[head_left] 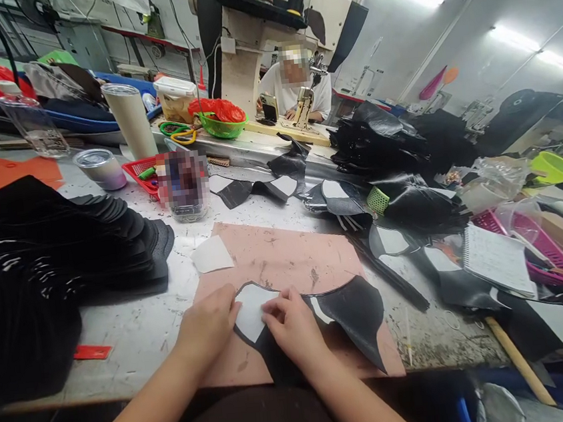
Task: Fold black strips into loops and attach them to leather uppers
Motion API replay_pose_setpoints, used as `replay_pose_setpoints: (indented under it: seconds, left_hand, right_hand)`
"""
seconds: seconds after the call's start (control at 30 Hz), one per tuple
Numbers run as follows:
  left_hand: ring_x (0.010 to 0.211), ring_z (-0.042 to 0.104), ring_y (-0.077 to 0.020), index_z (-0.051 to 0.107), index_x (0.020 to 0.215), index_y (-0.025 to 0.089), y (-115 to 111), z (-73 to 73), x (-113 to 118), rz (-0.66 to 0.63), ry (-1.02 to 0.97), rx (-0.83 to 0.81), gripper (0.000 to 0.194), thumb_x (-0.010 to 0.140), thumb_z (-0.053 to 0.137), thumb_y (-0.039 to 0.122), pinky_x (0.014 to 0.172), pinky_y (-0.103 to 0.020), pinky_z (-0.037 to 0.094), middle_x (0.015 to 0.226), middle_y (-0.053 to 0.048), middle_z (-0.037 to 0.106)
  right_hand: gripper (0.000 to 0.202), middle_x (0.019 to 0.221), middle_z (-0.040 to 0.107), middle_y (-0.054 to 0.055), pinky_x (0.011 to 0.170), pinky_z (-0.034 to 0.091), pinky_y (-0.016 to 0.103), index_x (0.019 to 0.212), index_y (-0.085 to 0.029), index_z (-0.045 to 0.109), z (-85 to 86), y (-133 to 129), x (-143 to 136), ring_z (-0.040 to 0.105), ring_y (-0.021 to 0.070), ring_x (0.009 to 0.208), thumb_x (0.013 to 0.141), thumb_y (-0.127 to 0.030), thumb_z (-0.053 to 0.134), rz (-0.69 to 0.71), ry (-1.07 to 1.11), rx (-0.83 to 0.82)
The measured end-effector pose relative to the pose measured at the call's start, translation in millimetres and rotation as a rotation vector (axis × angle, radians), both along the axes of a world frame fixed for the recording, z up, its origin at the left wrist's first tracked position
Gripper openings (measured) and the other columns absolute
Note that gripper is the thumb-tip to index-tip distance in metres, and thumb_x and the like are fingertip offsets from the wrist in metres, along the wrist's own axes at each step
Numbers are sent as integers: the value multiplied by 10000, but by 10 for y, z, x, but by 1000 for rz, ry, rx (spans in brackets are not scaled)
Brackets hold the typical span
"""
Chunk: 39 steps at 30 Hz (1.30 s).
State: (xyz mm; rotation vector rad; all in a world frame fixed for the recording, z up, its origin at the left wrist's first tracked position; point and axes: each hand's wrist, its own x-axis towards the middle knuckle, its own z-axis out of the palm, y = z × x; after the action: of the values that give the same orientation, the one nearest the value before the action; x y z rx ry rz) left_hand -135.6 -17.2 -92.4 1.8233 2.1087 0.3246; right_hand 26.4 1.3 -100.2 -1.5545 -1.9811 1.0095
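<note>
A black leather piece (357, 310) with a white backing patch (252, 311) on its left part lies on a pinkish board in front of me. My left hand (211, 329) is closed at the left edge of the leather, its fingertips against the patch's border. My right hand (294, 327) bends over the middle of the piece, thumb and forefinger drawn together at the patch's right side. It covers part of the leather. A second white strip (321, 309) shows on the leather to its right. One loose white patch (212, 254) rests at the board's upper left corner.
Stacked black pieces (65, 254) fill the left of the table. A clear box (188, 194), tumbler (130, 119) and red basket (144, 177) stand behind. More leather pieces, a notebook (498, 259) and a wooden handle (521, 360) lie right. A person sits beyond a sewing machine (241, 67).
</note>
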Motion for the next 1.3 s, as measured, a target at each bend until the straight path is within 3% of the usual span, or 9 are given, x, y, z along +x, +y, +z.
replay_pose_setpoints:
  seconds: [0.13, 0.3, 0.43, 0.73, 0.87, 1.03, 1.1, 1.17, 1.3]
  left_hand:
    - [736, 585, -229, 470, 744, 198, -77, 0, -142, 22, 122, 30, 166, 825, 469, 343, 536, -280, 316, 784, -46, 610]
    - [831, 571, -250, 517, 827, 189, -48, 38, -486, 103, 218, 109, 118, 818, 466, 295, 629, -304, 388, 862, -68, 616]
    - [955, 547, -266, 532, 952, 156, 178, 30, -610, 112, 175, 134, 197, 817, 460, 280, 784, -326, 403, 977, -108, 620]
    - [840, 613, -271, 525, 1037, 144, 602, -2, -661, 290, 41, 262, 322, 727, 540, 230, 702, -334, 449, 886, -116, 658]
    - [686, 607, -203, 485, 1029, 180, 434, 177, -415, 262, -79, 518, 288, 748, 435, 147, 630, -308, 455, 761, -46, 628]
    - [647, 573, -141, 494, 817, 220, -38, 374, 346, -159, -254, 801, 108, 751, 432, 160, 621, -251, 473, 671, 0, 589]
    - [634, 560, -122, 465, 819, 222, -171, 413, 616, -261, -367, 870, 105, 761, 433, 140, 590, -224, 471, 693, 4, 584]
    - [633, 553, -118, 449, 866, 222, -205, 422, 813, -241, -521, 838, 112, 778, 452, 152, 589, -225, 475, 730, 2, 578]
    - [944, 564, -218, 440, 1111, 186, -10, 335, 1032, -290, -594, 304, 427, 727, 592, 296, 834, -355, 462, 1050, -106, 583]
  right_hand:
    - [285, 1104, 552, 124, 598, 479, 321, 998, -194, 627, -36, -92, -24, 602, 224, 784, 746, -122, 513, 128, -310, 338]
    - [353, 1265, 498, 169, 761, 464, 427, 1064, -137, 597, -109, -114, -78, 529, 306, 1012, 726, -89, 506, 270, -517, 668]
    - [357, 1201, 552, 195, 799, 468, 409, 1119, -81, 561, -162, -122, -91, 541, 294, 1032, 773, -133, 493, 324, -483, 662]
    - [568, 1116, 572, 165, 817, 491, 382, 1187, -122, 519, -279, -343, -98, 535, 282, 1011, 650, -250, 656, 494, -73, 663]
    - [310, 950, 599, 93, 757, 491, 353, 1020, -206, 614, -60, -334, -66, 566, 218, 861, 713, -227, 581, 262, 336, 460]
    - [260, 893, 616, 54, 593, 490, 274, 900, -198, 589, 294, -260, 70, 590, 188, 784, 715, -380, 607, -152, 988, -275]
    - [272, 845, 610, 30, 592, 487, 256, 861, -194, 565, 366, -241, 182, 590, 169, 755, 662, -349, 667, -235, 1170, -404]
    - [300, 757, 586, -11, 580, 482, 235, 826, -200, 543, 407, -219, 347, 574, 127, 661, 608, -306, 720, -336, 1238, -362]
    - [387, 754, 561, -57, 542, 471, 182, 833, -236, 522, 464, -131, 797, 538, 71, 587, 542, -283, 773, -629, 1243, -13]
